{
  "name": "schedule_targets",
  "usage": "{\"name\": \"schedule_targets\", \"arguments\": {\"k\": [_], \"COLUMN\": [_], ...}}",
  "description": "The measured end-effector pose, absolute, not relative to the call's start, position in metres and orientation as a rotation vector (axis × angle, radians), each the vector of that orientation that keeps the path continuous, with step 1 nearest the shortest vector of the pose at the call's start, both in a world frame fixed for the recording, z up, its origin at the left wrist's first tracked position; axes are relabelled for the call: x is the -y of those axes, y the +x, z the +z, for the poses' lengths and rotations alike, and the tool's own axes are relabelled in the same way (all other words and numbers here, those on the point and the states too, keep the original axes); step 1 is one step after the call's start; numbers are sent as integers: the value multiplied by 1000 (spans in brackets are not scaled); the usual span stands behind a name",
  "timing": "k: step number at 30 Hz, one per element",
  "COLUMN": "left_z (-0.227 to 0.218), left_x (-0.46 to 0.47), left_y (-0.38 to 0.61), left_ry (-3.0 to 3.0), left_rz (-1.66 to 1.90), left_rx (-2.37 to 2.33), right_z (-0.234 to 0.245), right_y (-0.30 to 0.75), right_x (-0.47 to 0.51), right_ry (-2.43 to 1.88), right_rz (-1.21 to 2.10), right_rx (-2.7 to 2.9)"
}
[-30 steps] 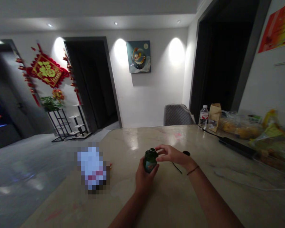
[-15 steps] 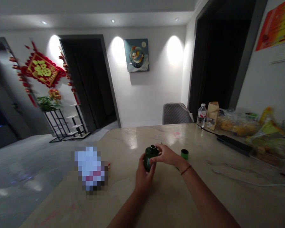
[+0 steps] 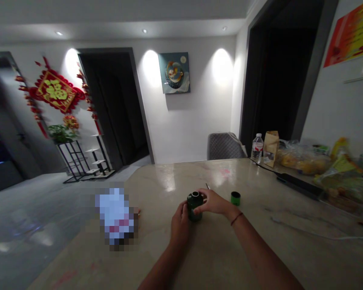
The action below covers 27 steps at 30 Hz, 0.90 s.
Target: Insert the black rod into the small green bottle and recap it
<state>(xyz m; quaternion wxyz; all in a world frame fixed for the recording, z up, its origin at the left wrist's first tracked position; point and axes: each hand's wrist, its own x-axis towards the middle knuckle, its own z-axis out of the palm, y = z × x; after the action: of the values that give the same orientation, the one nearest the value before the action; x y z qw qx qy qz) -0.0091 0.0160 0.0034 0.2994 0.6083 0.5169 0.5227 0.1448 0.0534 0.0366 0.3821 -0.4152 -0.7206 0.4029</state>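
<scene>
A small dark green bottle [image 3: 195, 210] stands upright on the table, its pale-rimmed mouth uncovered. Around its right side my right hand [image 3: 211, 202] is closed, thumb in front and fingers toward the back. My left hand [image 3: 179, 225] lies along the bottle's left side, fingers stretched out and close against it; whether they press on it is hard to see. To the right of my right hand sits a green cap [image 3: 235, 198] with its dark hollow facing up. A thin dark stick-like thing [image 3: 207, 186] shows behind my right hand, mostly hidden.
On the left of the marble-look table [image 3: 151, 249] is a blurred-out pale blue object [image 3: 115, 213]. Along the right stand a water bottle [image 3: 257, 148], a paper bag [image 3: 271, 149], plastic food bags [image 3: 305, 158], a black power strip [image 3: 301, 186] and a white cable [image 3: 320, 235]. A grey chair [image 3: 225, 146] is beyond.
The bottle has come down upright onto the table. My left thumb has left its front and that hand has shifted slightly left, while my right hand keeps hold of the bottle.
</scene>
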Motion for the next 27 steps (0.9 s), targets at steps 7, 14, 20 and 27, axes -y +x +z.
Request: {"name": "schedule_targets", "arguments": {"k": [7, 14, 20, 27], "left_z": [5, -1, -5, -4], "left_x": [-19, -26, -28, -26], "left_y": [-11, -13, -13, -11], "left_ry": [1571, 1579, 1585, 1482], "left_rz": [1312, 1310, 1314, 1350], "left_rx": [-1525, -1550, -1556, -1486], "right_z": [38, 24, 2, -9], "right_y": [144, 143, 139, 135], "right_x": [-49, -50, -46, -23], "right_ry": [-1114, -1075, -1028, -1058], "right_rz": [1004, 1125, 1300, 1133], "right_rx": [1918, 1925, 1760, 1645]}}
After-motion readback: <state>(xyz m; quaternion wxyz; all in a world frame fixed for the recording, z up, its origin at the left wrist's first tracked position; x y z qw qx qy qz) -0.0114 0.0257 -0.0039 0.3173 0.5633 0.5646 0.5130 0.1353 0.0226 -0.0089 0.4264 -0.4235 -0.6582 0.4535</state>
